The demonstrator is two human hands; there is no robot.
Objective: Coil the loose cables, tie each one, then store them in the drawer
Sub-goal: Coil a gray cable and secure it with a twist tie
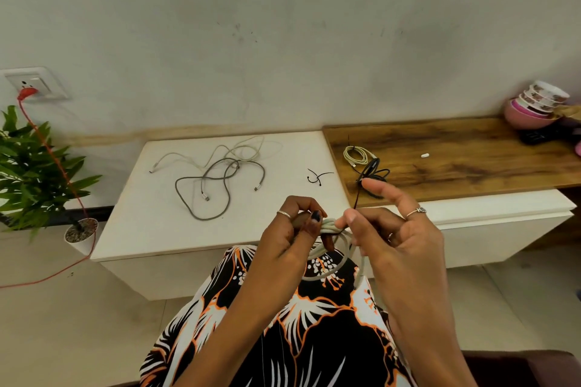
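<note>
In my hands: a white coiled cable (333, 248) over my lap; my left hand (294, 229) pinches the bundle, my right hand (390, 229) pulls a thin dark tie (356, 201) around it.
Done: two tied coils (366, 162) on the wooden top (471, 160).
Left: two loose cables (217, 173) and spare ties (317, 177) on the white cabinet (132, 214); I see no open drawer.

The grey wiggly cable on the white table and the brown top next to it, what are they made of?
The loose grey cable looks fabric-braided: matte, with a faintly speckled jacket and shiny metal-looking ends. The brown counter top looks like wood or a wood-print laminate: streaky grain and a slight sheen. Which one, I cannot tell.
</note>
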